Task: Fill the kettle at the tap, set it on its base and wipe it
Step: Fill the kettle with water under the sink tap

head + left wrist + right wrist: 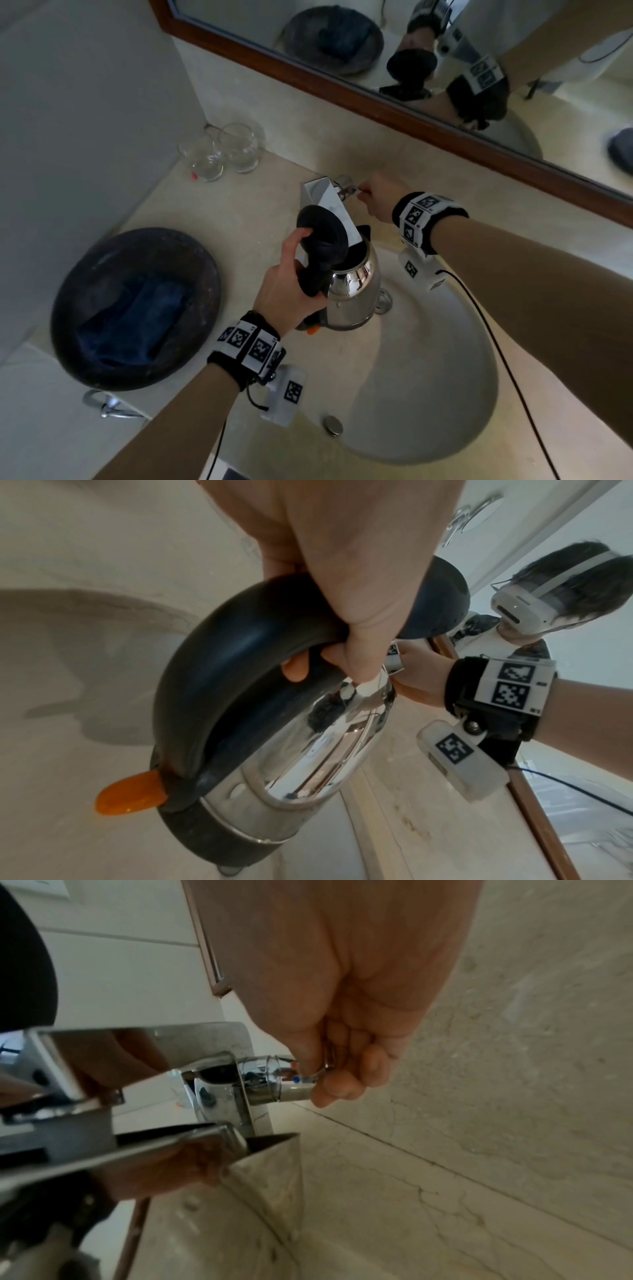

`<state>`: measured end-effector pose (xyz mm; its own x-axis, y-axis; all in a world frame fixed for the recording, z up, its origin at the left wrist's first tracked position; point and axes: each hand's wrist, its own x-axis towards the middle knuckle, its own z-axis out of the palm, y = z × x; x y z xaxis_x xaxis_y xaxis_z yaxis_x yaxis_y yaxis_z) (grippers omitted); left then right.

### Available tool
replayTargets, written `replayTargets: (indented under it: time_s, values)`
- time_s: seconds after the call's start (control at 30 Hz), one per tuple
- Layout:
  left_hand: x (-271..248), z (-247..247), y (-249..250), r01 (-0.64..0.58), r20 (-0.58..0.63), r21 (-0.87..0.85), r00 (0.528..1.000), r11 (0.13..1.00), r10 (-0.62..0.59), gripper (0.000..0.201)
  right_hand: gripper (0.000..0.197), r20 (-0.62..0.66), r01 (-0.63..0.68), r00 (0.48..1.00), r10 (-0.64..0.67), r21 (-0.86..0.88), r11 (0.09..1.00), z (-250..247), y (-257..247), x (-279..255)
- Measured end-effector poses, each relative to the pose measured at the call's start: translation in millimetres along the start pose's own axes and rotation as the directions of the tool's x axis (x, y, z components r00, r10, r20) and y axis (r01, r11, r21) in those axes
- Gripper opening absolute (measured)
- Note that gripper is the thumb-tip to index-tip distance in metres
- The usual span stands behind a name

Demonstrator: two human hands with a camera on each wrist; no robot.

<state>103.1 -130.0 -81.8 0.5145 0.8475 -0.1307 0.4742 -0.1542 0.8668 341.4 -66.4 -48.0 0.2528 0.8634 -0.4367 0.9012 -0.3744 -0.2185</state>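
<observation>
Kettle point(352, 291) over the sink point(445, 394), under the tap point(329, 202); glasses point(219, 154) left.

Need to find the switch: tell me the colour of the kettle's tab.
Orange; the switch tab at the foot of the handle shows best in the left wrist view.

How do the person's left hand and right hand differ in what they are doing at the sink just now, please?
The left hand wraps all its fingers round the black handle of the kettle, bearing it over the basin; the right hand only pinches the small chrome tap lever with its fingertips. The left hand sits nearer the person, the right hand farther back by the mirror. Both wear marker-covered wristbands.
</observation>
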Motion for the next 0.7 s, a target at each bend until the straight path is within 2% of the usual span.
replayTargets:
  time_s: [0.23,0.4,0.57,0.7]
  values:
    - [-2.6,-0.5,-1.2,0.011,-0.013,-0.057,1.0,0.998,-0.012,0.097,0.026,-0.024,0.028,0.999,-0.03,-0.045,0.999,0.8,1.0,-0.7]
    - [-1.4,-2.1,-0.9,0.01,-0.016,-0.064,1.0,0.998,-0.011,0.097,0.049,-0.045,-0.019,0.999,0.014,-0.113,0.993,-0.5,12.8,-6.9]
    - [-2.3,-2.9,-1.0,-0.004,-0.021,-0.077,1.0,0.997,0.003,0.098,0.037,0.018,-0.034,0.999,0.038,-0.15,0.988,4.4,11.7,-6.9]
    - [-2.2,-2.9,-2.6,-0.015,-0.02,-0.073,1.0,0.997,0.013,0.099,0.036,0.025,-0.034,0.999,0.038,-0.164,0.986,5.8,9.8,-9.7]
